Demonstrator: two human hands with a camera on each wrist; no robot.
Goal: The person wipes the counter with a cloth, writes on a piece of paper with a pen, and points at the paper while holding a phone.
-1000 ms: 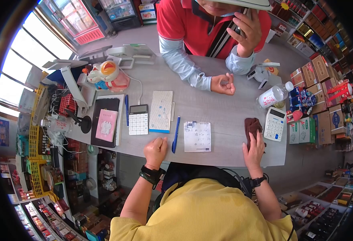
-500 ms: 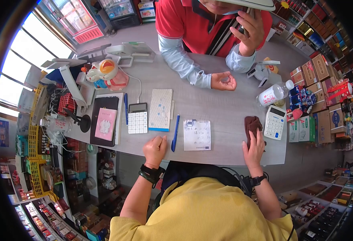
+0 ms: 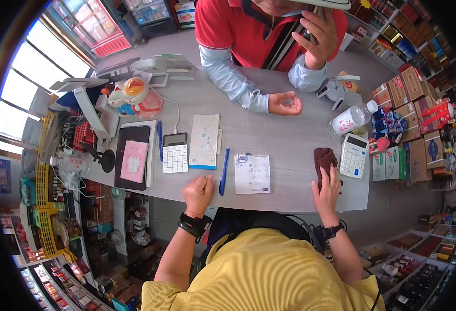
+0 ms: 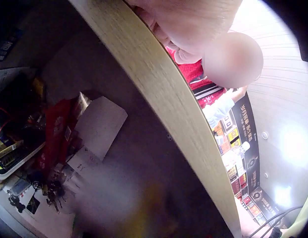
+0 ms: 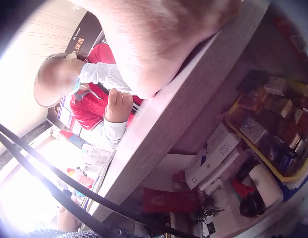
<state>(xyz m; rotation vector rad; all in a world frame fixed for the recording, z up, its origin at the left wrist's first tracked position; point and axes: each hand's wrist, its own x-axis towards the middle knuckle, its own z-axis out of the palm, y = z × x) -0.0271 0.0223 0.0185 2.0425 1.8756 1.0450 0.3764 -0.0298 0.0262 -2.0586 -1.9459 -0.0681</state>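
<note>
My left hand (image 3: 198,195) rests as a loose fist at the counter's front edge, holding nothing, left of a blue pen (image 3: 224,171). In the left wrist view that hand (image 4: 193,22) lies on the counter edge. My right hand (image 3: 327,193) lies with fingers extended on a crumpled brown cloth (image 3: 324,157), beside a white calculator (image 3: 353,156). Between the hands lies a handwritten paper slip (image 3: 253,174). Another calculator (image 3: 175,153) and a patterned booklet (image 3: 204,141) lie left of the pen. The right wrist view shows the hand (image 5: 159,39) on the counter.
Across the counter (image 3: 280,140), a person in a red shirt (image 3: 238,31) leans on it, holding a phone to the ear. A bottle (image 3: 353,119) stands at the right, near stacked boxes (image 3: 413,119). A cat figurine (image 3: 134,98) and pink notebook (image 3: 133,161) are at the left.
The head view has shifted slightly, so the counter items appear a little further left. The other person's lowered hand has turned and its fingers have loosened. Both my hands stay in place.
</note>
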